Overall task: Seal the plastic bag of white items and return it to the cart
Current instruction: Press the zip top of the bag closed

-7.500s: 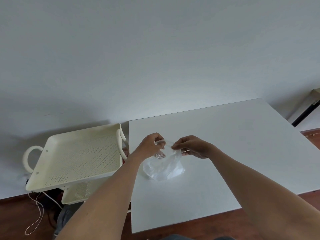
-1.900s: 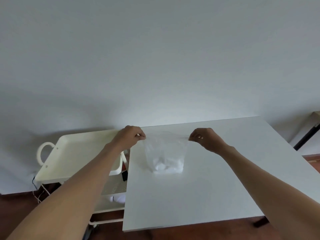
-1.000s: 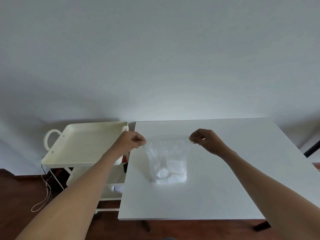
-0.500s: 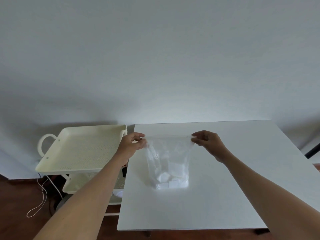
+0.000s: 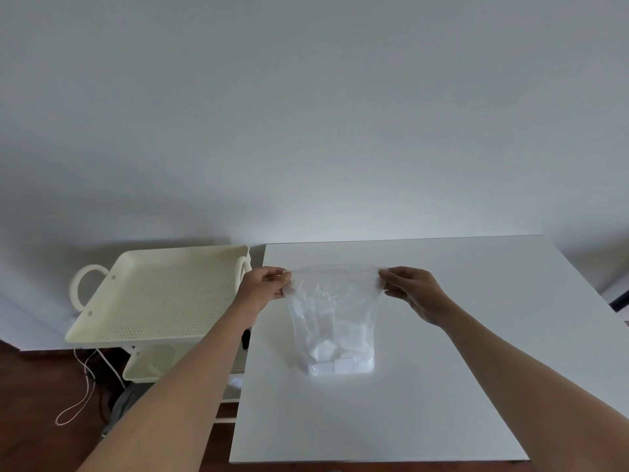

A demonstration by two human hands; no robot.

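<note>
Nearest us we saw the white table, a flat matte slab with a thin square edge, sitting over dark brown wood floor. A thin pale cord looped on the floor at the near left. Both forearms came in bare from the near corners, angled inward and away from us.

On the table, around its middle, stood the plastic bag: clear, thin, crinkly film, upright, wider at the top than at the base. Its bottom rested on the table and held the white items, small blocky pieces with flat faces, piled low. The upper part of the bag was see-through and wrinkled.

The left hand pinched the bag's top left corner, fingers curled shut on the film, thumb side toward the bag. The right hand pinched the top right corner the same way, fingers closed on the film, wrist bent slightly down. The two hands were well apart and the top edge ran taut and straight between them. We could not tell if the strip was sealed.

Left of the table, just beside it, was the cart: cream metal, top tray with rounded corners, raised lip, perforated floor, loop handle on its far left side. A lower perforated shelf showed under it. Farthest was a plain grey-white wall, smooth and bare.
</note>
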